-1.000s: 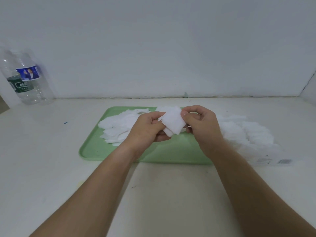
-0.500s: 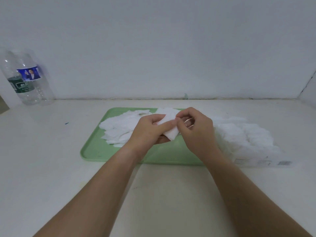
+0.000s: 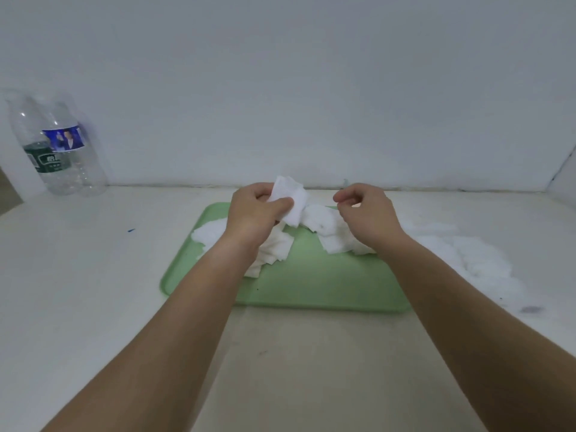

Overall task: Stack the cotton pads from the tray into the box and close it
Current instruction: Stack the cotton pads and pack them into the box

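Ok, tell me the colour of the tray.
The tray is light green, plain with no pattern; the head view shows it clearly.

The box [image 3: 505, 297] is a white blur, its edges indiscernible.

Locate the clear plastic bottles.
In the head view, the clear plastic bottles stand at the far left against the wall, well left of the green tray.

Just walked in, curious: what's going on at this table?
A person's left hand grips a small stack of cotton pads above the green tray. The right hand hovers beside it, fingers curled, seemingly empty. More loose pads lie on the tray, and a blurred white pile sits right of it.
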A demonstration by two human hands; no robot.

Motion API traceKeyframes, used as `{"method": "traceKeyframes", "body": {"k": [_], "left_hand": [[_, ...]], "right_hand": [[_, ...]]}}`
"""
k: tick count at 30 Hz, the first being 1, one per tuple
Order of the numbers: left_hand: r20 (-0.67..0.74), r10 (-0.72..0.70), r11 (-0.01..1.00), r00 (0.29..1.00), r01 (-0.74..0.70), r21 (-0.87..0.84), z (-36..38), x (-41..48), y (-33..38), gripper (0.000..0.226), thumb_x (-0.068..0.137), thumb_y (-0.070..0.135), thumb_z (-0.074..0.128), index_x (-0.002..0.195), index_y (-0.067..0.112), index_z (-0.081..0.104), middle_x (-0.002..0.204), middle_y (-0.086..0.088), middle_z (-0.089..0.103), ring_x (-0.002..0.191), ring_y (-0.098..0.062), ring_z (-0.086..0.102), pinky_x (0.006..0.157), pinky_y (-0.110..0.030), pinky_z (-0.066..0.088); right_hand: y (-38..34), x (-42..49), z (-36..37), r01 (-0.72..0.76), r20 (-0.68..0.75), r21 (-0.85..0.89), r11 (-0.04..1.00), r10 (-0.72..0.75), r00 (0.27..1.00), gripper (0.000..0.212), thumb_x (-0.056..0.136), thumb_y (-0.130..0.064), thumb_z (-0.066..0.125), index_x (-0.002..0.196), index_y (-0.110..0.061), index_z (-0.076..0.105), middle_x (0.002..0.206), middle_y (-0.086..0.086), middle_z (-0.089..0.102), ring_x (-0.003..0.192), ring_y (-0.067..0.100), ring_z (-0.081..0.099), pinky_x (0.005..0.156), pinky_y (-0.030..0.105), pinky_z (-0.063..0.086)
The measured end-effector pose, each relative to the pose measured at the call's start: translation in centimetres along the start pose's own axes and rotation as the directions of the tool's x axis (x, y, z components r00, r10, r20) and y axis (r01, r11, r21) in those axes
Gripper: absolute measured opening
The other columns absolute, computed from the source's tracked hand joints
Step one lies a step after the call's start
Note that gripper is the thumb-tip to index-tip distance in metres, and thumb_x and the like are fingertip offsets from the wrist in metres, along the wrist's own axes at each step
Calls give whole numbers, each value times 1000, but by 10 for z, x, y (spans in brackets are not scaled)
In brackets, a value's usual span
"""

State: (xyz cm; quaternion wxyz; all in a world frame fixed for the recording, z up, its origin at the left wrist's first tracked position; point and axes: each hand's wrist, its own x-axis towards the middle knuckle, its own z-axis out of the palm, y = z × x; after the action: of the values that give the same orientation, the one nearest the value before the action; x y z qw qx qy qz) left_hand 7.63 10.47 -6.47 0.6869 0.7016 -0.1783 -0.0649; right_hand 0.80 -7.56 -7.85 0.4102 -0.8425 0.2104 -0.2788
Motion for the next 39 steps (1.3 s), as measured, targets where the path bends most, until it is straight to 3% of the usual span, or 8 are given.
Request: {"method": "traceKeyframes", "body": {"k": [4, 8, 11, 15, 23, 28, 34, 39], "left_hand": [[-119, 49, 999, 992, -50, -3, -10, 5, -17, 17, 83, 9, 75, 93, 22, 71, 92, 4, 75, 89, -13, 71, 82, -32, 59], [-168, 101, 995, 981, -102, 5, -18, 5, -22, 18, 82, 9, 76, 97, 17, 72, 93, 3, 74, 92, -14, 70, 84, -36, 60], [-163, 95, 995, 982, -100, -22, -21, 2, -24, 17, 83, 7, 75, 97, 15, 71, 91, 0, 75, 87, -14, 70, 78, -35, 59], [-172, 78, 995, 982, -86, -40, -20, 2, -28, 17, 83, 6, 75, 99, 12, 71, 90, 0, 74, 82, -12, 69, 73, -31, 57], [-157, 57, 998, 986, -60, -16, -18, -1, -31, 17, 84, 7, 73, 99, 13, 70, 88, 2, 73, 77, -10, 68, 71, -31, 57], [-129, 58, 998, 990, -61, -24, -17, -4, -29, 17, 84, 7, 74, 94, 19, 69, 87, 4, 73, 73, -5, 68, 65, -24, 57], [-37, -48, 993, 998, 43, -106, -12, -10, -25, 29, 89, 6, 71, 115, 12, 59, 93, -6, 76, 72, -14, 75, 60, -23, 58], [43, -78, 997, 996, 79, -25, -10, -13, -25, 32, 93, 13, 68, 122, 16, 55, 100, -3, 74, 63, -14, 73, 60, -25, 60]], "right_hand": [[-1, 21, 13, 172, 161, -313, 934, -127, 979, 18, 89, -15, 61, 102, -22, 70, 101, -11, 64, 87, 11, 59, 82, 29, 49], [-2, 38, 24, 138, 230, -545, 827, -11, 973, 39, 78, -33, 75, 115, -22, 65, 111, -6, 60, 103, 19, 60, 87, 35, 51], [2, 41, 31, 98, 250, -581, 808, 62, 966, 44, 73, -34, 79, 112, -19, 64, 108, -2, 63, 99, 21, 60, 84, 36, 53], [11, 38, 35, 99, 217, -555, 826, 29, 976, 23, 79, -24, 70, 100, -19, 65, 105, 0, 64, 96, 21, 59, 76, 31, 48], [12, 19, 23, 119, -32, -294, 948, -135, 990, 17, 95, -22, 60, 98, -14, 74, 96, -1, 72, 92, 18, 63, 78, 29, 45], [-2, -6, 9, 121, -191, 96, 988, -101, 976, 7, 93, -26, 66, 93, -22, 72, 84, -13, 66, 71, -1, 56, 68, 18, 43], [-4, -33, 5, -155, 69, 619, 770, 143, 987, 7, 94, -19, 68, 97, -13, 70, 78, -2, 68, 60, 10, 57, 45, 24, 44], [-2, -42, -1, -246, 290, 725, 644, 40, 956, 11, 89, -17, 66, 90, -7, 71, 71, 4, 64, 52, 11, 54, 41, 20, 40]]}}
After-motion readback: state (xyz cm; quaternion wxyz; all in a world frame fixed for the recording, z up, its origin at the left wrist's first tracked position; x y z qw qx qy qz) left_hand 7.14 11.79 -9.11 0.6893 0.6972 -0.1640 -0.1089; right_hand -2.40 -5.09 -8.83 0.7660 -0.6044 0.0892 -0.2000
